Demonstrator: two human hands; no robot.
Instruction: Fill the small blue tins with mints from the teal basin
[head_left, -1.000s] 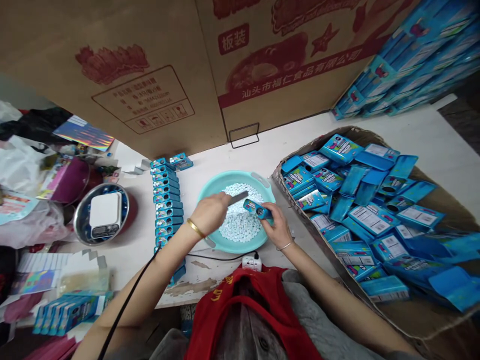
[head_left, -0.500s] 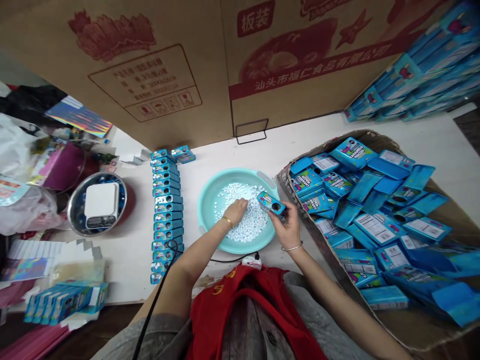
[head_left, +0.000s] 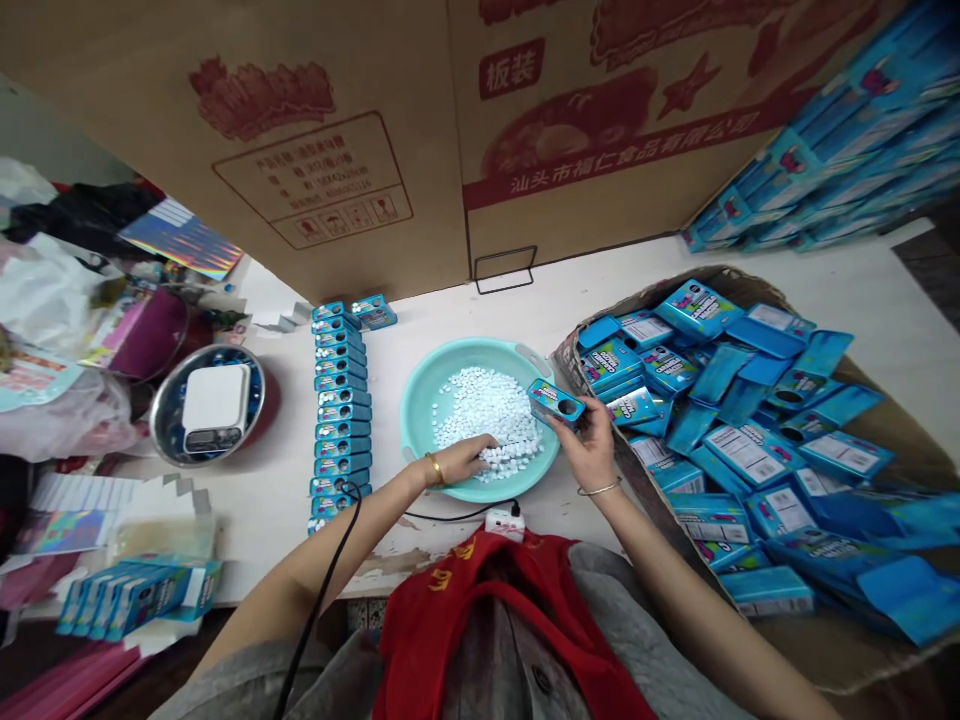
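My left hand (head_left: 461,460) lies on the near edge of the white mints (head_left: 487,415), which fill the middle of a teal plastic basin (head_left: 427,395). Nothing shows held in it. My right hand (head_left: 589,445) grips a small blue tin (head_left: 555,403) above the basin's right rim, with the tin's round opening facing up. A long double row of matching blue tins (head_left: 339,415) stands left of the basin.
A large cardboard tray (head_left: 892,425) of loose blue packs lies to the right. Left stands a steel bowl (head_left: 161,420) holding a white digital scale (head_left: 215,405). Cardboard cartons (head_left: 300,130) rise behind. A plug (head_left: 504,524) and black cable (head_left: 322,590) lie near me.
My left hand has moved down to the near side of the mints, and a flat grey object seen in it earlier no longer shows. My right hand has carried the tin toward the basin's right rim.
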